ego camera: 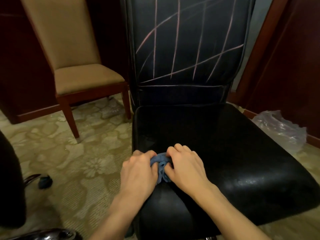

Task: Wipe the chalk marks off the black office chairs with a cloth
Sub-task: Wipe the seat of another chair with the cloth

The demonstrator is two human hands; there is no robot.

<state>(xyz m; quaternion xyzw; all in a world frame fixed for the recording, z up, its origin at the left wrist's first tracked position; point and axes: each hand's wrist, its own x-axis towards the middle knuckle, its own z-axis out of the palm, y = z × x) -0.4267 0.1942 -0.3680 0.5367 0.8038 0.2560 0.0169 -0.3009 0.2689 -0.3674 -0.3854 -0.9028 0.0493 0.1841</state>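
A black office chair (225, 144) stands right in front of me. Its backrest carries many pale pink chalk lines (176, 37), crossing one another. The seat looks dark and shiny, with no lines that I can make out. A bunched blue cloth (161, 164) lies on the seat near its front left edge. My left hand (138, 170) grips the cloth from the left, fingers curled into it. My right hand (185, 167) grips it from the right in the same way. Most of the cloth is hidden between the two hands.
A tan upholstered chair with dark wooden legs (78, 73) stands to the left. Part of another black chair and its chrome base (34, 236) show at the lower left, with a castor (45, 181). A crumpled clear plastic bag (280, 129) lies on the patterned carpet at right.
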